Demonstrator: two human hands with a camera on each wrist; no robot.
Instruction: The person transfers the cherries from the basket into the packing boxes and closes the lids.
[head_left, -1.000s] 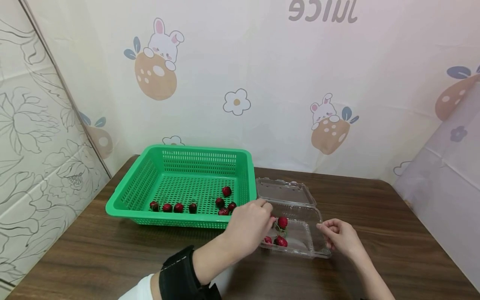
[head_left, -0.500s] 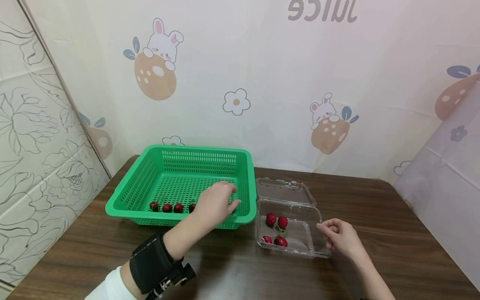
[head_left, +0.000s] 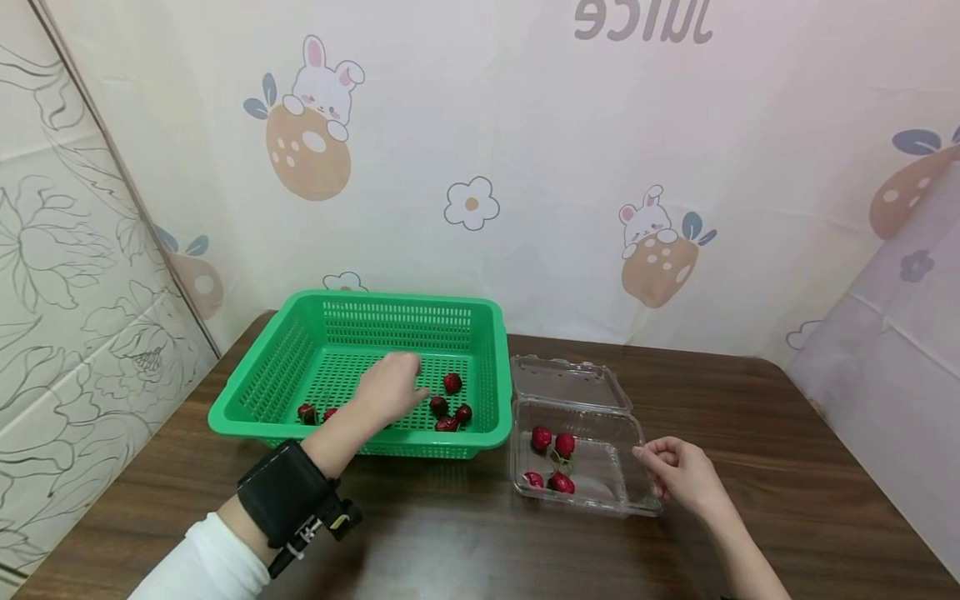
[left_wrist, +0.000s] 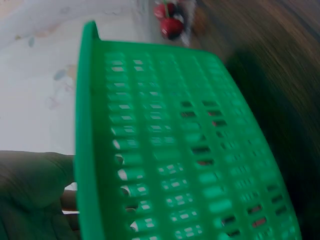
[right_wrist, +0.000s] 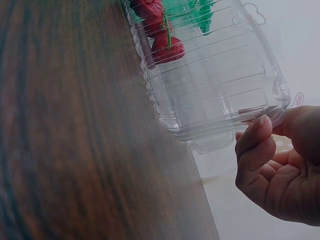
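Note:
My left hand reaches over the front rim of a green plastic basket. Its thumb stands apart from the fingers, and no cherry shows in it; the fingertips are hidden. In the left wrist view, that hand is partly behind the slotted basket wall. Dark red cherries lie on the basket floor, such as one cherry to the right of the hand; the forearm covers some. Thumb and fingers of my right hand pinch the right edge of a clear plastic clamshell box. Stemmed cherries lie in its left half.
The clamshell's lid is folded back behind its tray, beside the basket's right wall. Both containers sit on a dark wooden table. A printed cloth hangs behind the table. A black strap with a camera surrounds the left wrist.
My left hand has left the clamshell, where one more cherry now shows, and moved left over the basket toward its middle. The right hand has kept its place on the clamshell's edge.

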